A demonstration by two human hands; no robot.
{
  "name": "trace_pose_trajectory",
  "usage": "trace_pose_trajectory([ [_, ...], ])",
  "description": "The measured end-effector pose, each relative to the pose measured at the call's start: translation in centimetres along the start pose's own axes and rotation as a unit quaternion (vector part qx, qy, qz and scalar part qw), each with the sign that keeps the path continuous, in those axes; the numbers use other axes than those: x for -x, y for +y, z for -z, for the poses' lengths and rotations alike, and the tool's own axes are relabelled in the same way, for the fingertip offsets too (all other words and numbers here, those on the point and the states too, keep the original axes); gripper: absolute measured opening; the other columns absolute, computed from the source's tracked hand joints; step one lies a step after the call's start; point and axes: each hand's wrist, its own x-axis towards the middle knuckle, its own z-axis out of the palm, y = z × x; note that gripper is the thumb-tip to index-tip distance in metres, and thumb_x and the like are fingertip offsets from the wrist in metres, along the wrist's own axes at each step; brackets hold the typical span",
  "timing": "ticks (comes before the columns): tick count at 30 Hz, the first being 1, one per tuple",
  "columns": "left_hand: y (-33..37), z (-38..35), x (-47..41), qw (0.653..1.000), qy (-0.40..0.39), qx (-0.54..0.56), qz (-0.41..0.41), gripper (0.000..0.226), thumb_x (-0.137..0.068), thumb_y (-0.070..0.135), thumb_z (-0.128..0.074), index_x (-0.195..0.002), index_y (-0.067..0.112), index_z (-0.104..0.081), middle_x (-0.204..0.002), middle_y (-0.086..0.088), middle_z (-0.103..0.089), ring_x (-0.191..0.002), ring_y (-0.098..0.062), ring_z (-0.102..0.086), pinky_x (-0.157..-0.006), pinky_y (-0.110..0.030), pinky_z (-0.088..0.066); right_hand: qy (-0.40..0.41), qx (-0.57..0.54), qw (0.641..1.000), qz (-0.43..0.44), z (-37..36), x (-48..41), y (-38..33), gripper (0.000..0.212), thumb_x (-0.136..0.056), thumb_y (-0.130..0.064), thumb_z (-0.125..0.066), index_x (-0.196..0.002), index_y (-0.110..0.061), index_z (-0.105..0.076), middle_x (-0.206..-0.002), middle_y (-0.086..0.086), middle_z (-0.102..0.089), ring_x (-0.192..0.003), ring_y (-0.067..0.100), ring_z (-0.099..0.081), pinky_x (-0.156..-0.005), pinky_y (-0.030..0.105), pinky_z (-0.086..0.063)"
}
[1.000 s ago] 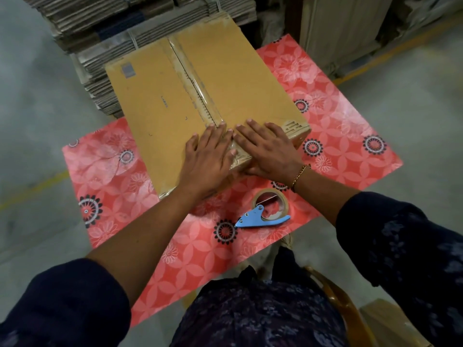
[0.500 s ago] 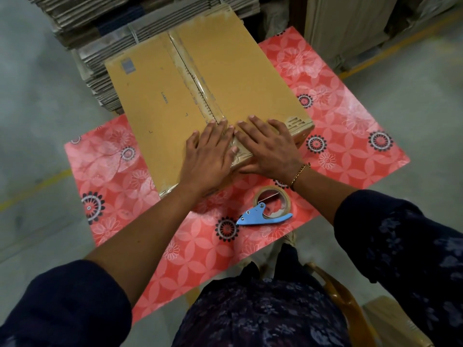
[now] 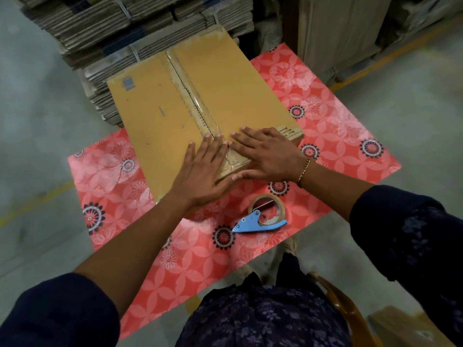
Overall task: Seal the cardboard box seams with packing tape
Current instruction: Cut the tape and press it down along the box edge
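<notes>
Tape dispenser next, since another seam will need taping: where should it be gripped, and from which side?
Probably grip the tape dispenser across the tape roll, coming from above on the near right. It lies flat on the red floral cloth, roll bulging upward, blue handle pointing left. The right hand is nearer; both hands lie flat on the box.

Your cardboard box (image 3: 225, 96) lies flat on the red flowered table, closed, its long side running away from you and slightly to the left; clear tape (image 3: 193, 101) covers the centre seam between the two top flaps, glossy and a little wrinkled toward the near edge. Your packing tape (image 3: 267, 209) roll sits in its blue dispenser just beside the box's near end; it lies on its side.
</notes>
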Motion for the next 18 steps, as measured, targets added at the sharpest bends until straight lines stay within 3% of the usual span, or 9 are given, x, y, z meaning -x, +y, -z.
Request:
trace_pose_trajectory([
  [4,-0.1,-0.3,-0.1,1.000,-0.003,-0.026,-0.008,0.087,-0.096,0.072,-0.002,-0.162,0.016,-0.005,-0.171,-0.008,0.001,-0.158,-0.028,0.007,-0.124,-0.060,-0.004,-0.008,0.030,0.999,0.034,-0.7,0.1,1.1,0.072,-0.102,-0.067,-0.022,-0.160,-0.025,-0.025,-0.168,0.001,-0.028,-0.154,0.025,-0.028,-0.108,0.046,-0.034],
  [13,0.0,-0.8,-0.6,0.999,-0.020,-0.041,-0.010,0.090,-0.095,0.071,-0.006,-0.161,0.011,-0.008,-0.171,-0.012,-0.002,-0.157,-0.033,0.003,-0.123,-0.063,-0.007,0.002,0.033,0.999,0.034,-1.1,0.1,1.0,0.071,-0.102,-0.065,-0.022,-0.159,-0.023,-0.028,-0.167,0.003,-0.029,-0.154,0.026,-0.029,-0.109,0.047,-0.033],
  [18,-0.1,-0.7,-0.6,0.998,-0.032,-0.047,-0.012,0.089,-0.094,0.068,-0.016,-0.161,0.011,-0.003,-0.171,-0.012,0.003,-0.157,-0.034,0.007,-0.123,-0.063,-0.004,-0.011,0.054,0.998,0.040,-1.2,0.2,1.3,0.081,-0.091,-0.053,-0.053,-0.160,-0.023,-0.023,-0.169,0.004,-0.026,-0.154,0.028,-0.028,-0.108,0.048,-0.034],
])
